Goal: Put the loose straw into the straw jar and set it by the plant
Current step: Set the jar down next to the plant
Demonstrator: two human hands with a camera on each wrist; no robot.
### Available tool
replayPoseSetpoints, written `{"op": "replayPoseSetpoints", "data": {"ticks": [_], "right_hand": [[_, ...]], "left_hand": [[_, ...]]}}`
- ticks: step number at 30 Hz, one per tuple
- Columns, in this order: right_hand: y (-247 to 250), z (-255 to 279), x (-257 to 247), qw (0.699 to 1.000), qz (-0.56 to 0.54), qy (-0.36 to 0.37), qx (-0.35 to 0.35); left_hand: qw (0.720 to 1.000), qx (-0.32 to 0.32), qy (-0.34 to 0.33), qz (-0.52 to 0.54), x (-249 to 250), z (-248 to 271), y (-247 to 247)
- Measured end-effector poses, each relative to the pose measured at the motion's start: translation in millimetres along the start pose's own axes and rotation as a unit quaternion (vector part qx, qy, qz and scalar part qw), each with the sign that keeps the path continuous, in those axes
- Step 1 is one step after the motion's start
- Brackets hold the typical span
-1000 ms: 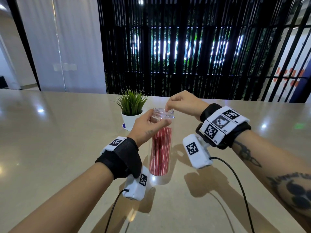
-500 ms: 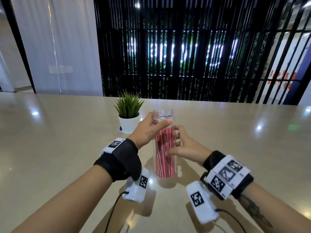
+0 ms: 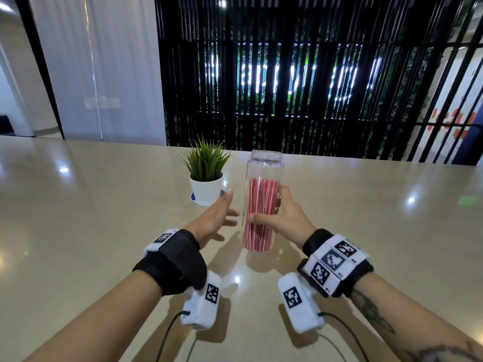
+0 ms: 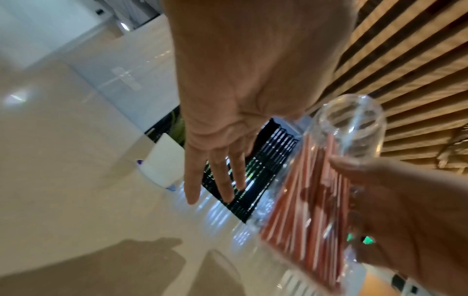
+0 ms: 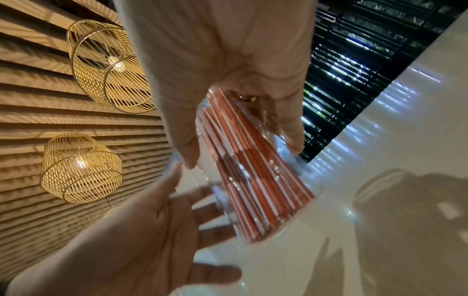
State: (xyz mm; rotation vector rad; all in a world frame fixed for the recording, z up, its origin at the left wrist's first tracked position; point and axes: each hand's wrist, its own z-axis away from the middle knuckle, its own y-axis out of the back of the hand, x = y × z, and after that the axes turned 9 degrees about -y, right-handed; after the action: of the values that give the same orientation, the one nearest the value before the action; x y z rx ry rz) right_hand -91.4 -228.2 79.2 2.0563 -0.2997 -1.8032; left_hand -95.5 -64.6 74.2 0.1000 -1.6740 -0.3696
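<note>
Straw jar (image 3: 264, 202) front and centre, a tall clear tube packed with red-and-white straws (image 3: 260, 218), and it sits lifted just clear of the table (image 3: 104, 231) in the head view, its shadow pooled below its base. Nearest us, the right hand (image 3: 281, 218) wraps the jar's lower half, thumb across the front, fingers round the back; the right wrist view shows that grip clamped on the clear wall. Just to the left, the left hand (image 3: 213, 220) hangs flat and spread, fingers straight, holding nothing, a small gap between it and the jar. Further back, the plant (image 3: 206, 163) in its white pot (image 3: 206, 190) stands just left of the jar, near it but apart. Beyond the table's far edge runs a black slatted screen (image 3: 287, 74).
</note>
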Motion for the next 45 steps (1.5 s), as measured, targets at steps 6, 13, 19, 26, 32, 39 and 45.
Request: {"op": "replayPoseSetpoints", "data": {"ticks": [6,13,19,26,32,39,45], "right_hand": [[-7.1,-28.9,-6.5,0.999,0.003,-0.002,0.034],[-28.3,-53.9,-8.8,1.0,0.009,-0.008,0.027],[-38.9,-71.2,-2.8,1.0,0.022,-0.008,0.016],[-50.7,-101.4,0.9,0.999,0.037,-0.031,0.025],[-67.7,-134.7,9.2,0.997,0.034,-0.054,0.032],[-84.2,-167.0,27.4,0.995,0.037,-0.077,0.058],[-86.8,-185.5,34.2,0.993,0.047,-0.087,0.066]], "left_hand": [[0.957,-0.09,0.112,-0.25,-17.4,-4.4,10.8],[0.837,-0.212,0.162,-0.478,-42.5,-11.0,8.5],[0.866,-0.15,0.151,-0.453,-49.8,-18.3,12.7],[0.832,-0.207,0.168,-0.487,-55.3,-16.8,20.9],[0.811,-0.195,0.123,-0.538,-72.3,-10.0,14.9],[0.811,-0.223,0.146,-0.521,-79.2,-13.8,14.7],[0.809,-0.225,0.143,-0.524,-80.0,-23.5,14.8]]}}
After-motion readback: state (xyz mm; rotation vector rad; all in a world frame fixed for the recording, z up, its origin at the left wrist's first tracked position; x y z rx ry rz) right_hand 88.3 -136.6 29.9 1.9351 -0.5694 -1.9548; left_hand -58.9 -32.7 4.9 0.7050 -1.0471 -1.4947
